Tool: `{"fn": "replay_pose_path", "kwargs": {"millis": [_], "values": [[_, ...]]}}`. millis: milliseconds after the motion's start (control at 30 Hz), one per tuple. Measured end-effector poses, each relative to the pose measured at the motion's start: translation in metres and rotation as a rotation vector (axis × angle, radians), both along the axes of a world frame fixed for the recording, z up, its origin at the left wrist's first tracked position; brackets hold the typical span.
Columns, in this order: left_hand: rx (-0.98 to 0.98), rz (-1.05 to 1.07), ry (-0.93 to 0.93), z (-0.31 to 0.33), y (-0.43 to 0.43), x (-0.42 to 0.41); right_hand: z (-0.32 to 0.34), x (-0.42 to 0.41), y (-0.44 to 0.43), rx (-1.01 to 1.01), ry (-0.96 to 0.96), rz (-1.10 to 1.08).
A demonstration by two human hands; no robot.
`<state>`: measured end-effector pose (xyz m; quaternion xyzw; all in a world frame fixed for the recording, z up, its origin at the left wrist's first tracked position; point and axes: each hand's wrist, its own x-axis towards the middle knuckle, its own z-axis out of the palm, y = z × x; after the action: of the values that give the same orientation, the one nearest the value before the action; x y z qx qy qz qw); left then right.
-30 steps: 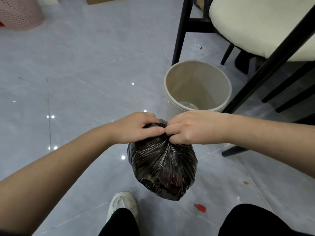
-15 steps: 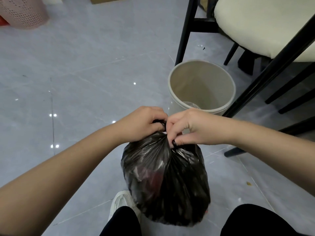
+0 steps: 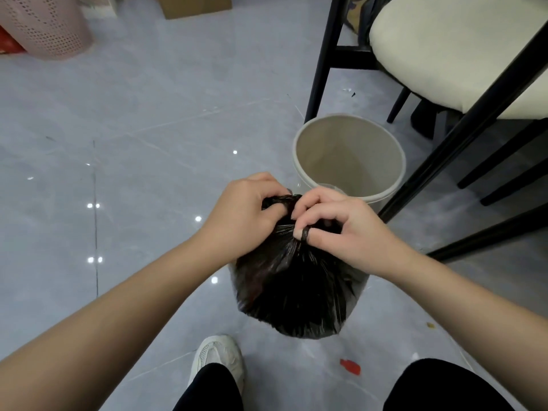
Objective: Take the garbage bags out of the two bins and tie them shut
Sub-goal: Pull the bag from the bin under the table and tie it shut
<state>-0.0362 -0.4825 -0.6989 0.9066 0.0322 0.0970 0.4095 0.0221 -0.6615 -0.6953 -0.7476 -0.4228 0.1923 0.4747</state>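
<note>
Black garbage bag (image 3: 293, 286), out of the beige bin (image 3: 297, 161), which stands unlined just beyond the grip; the bag's filled body hangs directly below the grip. The left hand (image 3: 243, 215) curls round one gathered tail of the neck. The right hand (image 3: 341, 229) pinches the other tail, with a twisted strand of film (image 3: 303, 234) looped round its thumb. The step in hand appears to be closing the knot. To do it well, draw the two tails apart evenly and low, so that the knot seats against the bunched neck just beneath the fingers, and slip the thumb out only as the loop tightens. Thin film may tear if jerked; a slack neck could let the contents spill.
</note>
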Motion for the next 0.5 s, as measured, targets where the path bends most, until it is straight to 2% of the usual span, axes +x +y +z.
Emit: {"fn": "replay_pose_path", "kwargs": {"millis": [67,133,233,333,400,500], "values": [[-0.106,0.07,0.014,-0.003,-0.006,-0.006,-0.01,-0.006,0.0,0.064,0.055,-0.14],[-0.113,0.112,-0.02,-0.005,-0.012,-0.014,-0.018,-0.01,0.001,0.112,0.14,-0.287],[0.022,0.141,-0.099,-0.007,-0.022,-0.022,-0.025,-0.016,0.005,0.135,0.233,-0.384],[0.113,0.165,-0.05,-0.007,-0.023,-0.018,-0.027,-0.023,0.01,0.113,0.225,-0.371],[0.077,0.151,-0.009,-0.006,-0.024,-0.012,-0.028,-0.025,0.011,0.077,0.19,-0.406],[-0.103,0.194,0.112,-0.005,-0.027,-0.006,-0.033,-0.023,0.006,0.056,0.139,-0.541]]}}
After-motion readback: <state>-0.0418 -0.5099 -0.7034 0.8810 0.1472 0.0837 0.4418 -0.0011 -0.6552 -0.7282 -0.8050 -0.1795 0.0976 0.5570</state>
